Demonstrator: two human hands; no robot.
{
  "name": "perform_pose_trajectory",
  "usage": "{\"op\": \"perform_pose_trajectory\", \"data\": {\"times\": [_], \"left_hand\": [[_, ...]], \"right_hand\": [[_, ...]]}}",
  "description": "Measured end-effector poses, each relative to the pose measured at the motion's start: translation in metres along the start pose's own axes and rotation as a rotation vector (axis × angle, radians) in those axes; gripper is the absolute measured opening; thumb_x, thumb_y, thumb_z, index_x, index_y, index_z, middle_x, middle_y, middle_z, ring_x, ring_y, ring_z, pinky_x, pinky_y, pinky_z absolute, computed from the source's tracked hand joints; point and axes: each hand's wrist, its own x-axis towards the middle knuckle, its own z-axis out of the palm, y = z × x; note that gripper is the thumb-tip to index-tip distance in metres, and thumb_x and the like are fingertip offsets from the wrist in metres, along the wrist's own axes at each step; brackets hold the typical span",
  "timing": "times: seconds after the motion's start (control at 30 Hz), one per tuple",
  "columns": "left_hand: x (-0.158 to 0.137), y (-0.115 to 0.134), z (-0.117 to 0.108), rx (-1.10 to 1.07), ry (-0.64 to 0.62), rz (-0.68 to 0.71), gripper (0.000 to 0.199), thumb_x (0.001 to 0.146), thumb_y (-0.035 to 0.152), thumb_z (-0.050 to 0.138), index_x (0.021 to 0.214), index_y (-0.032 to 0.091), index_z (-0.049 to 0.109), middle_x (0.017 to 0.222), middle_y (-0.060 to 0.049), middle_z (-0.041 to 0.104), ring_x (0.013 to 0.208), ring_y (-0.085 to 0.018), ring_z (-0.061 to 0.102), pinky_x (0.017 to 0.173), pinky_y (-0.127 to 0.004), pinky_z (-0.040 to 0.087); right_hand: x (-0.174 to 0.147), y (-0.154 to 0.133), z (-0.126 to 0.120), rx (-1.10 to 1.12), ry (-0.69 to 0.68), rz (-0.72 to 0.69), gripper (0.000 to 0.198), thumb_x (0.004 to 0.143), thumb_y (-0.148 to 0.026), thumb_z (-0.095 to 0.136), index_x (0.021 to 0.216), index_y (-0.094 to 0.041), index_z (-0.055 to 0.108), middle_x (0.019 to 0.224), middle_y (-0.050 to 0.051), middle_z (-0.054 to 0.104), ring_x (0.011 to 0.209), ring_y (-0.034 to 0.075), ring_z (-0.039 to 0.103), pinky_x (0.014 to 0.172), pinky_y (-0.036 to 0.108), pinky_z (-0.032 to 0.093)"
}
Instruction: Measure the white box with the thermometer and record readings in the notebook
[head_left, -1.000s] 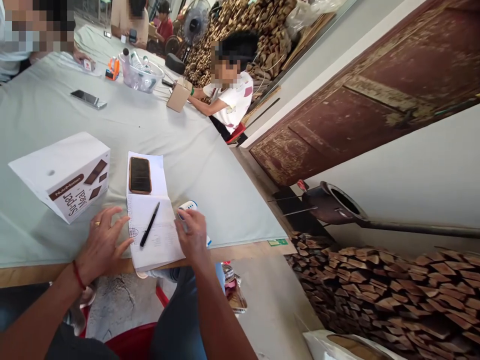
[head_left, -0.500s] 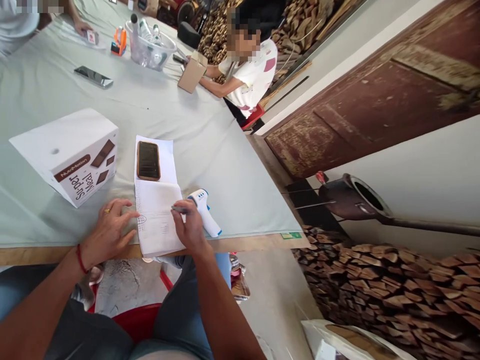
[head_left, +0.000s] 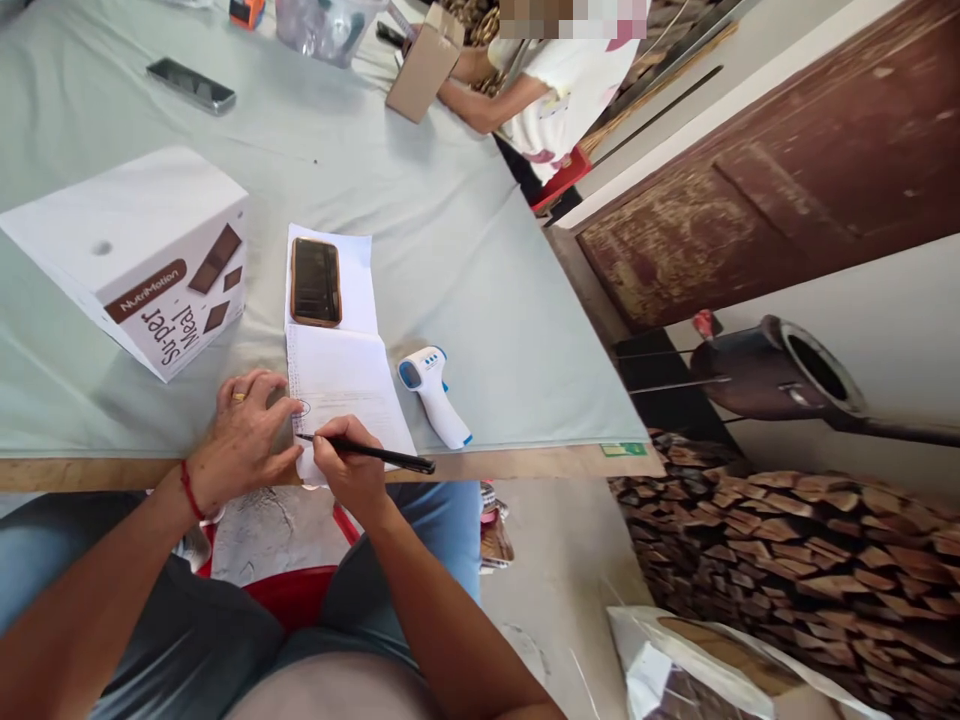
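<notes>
I see the right hand [head_left: 351, 478] pinch the black pen [head_left: 394, 458]; the open left hand [head_left: 246, 432], at its ten o'clock, should hold the paper [head_left: 345, 372] still for neat writing.

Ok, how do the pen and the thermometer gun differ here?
The pen is black; the thermometer gun is white with blue parts. The pen is slim and straight, the thermometer gun thicker and bent. The pen is in the right hand, while the thermometer gun lies on the cloth. Both are close to the person's edge of the table.
</notes>
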Motion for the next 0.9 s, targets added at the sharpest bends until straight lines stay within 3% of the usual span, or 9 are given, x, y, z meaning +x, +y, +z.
{"op": "perform_pose_trajectory", "data": {"times": [0.33, 0.9], "left_hand": [[0.0044, 0.0016, 0.0000, -0.030, -0.023, -0.026, 0.027, 0.083, 0.033, 0.062, 0.107, 0.020, 0.064, 0.128, -0.015, 0.052, 0.129, -0.036, 0.039, 0.108, -0.056, 0.028], [0.0051, 0.0003, 0.0019, -0.010, -0.010, -0.009, 0.028, 0.082, 0.036, 0.066, 0.107, 0.022, 0.063, 0.128, -0.013, 0.052, 0.130, -0.035, 0.038, 0.109, -0.055, 0.027]], "right_hand": [[0.0010, -0.0007, -0.0038, -0.090, -0.053, -0.110, 0.007, 0.079, -0.020, 0.054, 0.073, -0.023, 0.054, 0.063, -0.004, 0.056, 0.058, 0.012, 0.052, 0.058, 0.026, 0.046], [0.0015, -0.0012, -0.0052, -0.117, -0.040, -0.116, 0.008, 0.080, -0.021, 0.052, 0.072, -0.023, 0.052, 0.063, -0.004, 0.055, 0.057, 0.012, 0.051, 0.058, 0.026, 0.046]]}}
